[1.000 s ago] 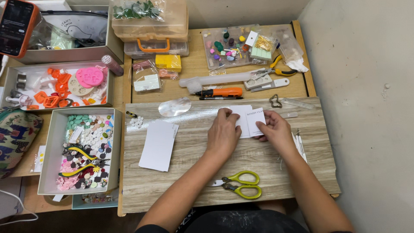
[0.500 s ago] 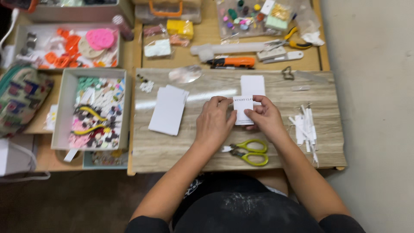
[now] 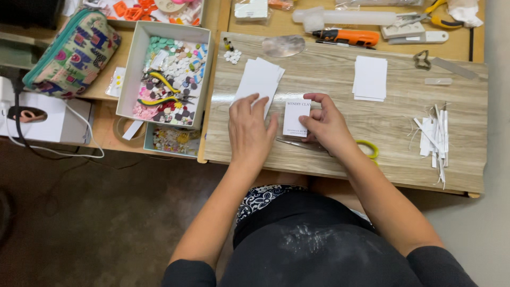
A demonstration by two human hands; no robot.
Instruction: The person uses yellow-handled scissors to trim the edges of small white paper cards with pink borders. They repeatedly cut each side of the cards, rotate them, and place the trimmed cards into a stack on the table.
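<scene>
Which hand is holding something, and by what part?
The right hand pinches a small white printed card by its right edge, thumb and fingers. The left hand lies flat on the wooden board, fingertips touching a stack of white cards, gripping nothing.

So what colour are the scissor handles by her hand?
Yellow-green handles, seen in the head view, beside the right hand.

Right hand pinching small white card flat on wooden worktop; left hand pressed down just beside it, touching stack of white cards.
</scene>
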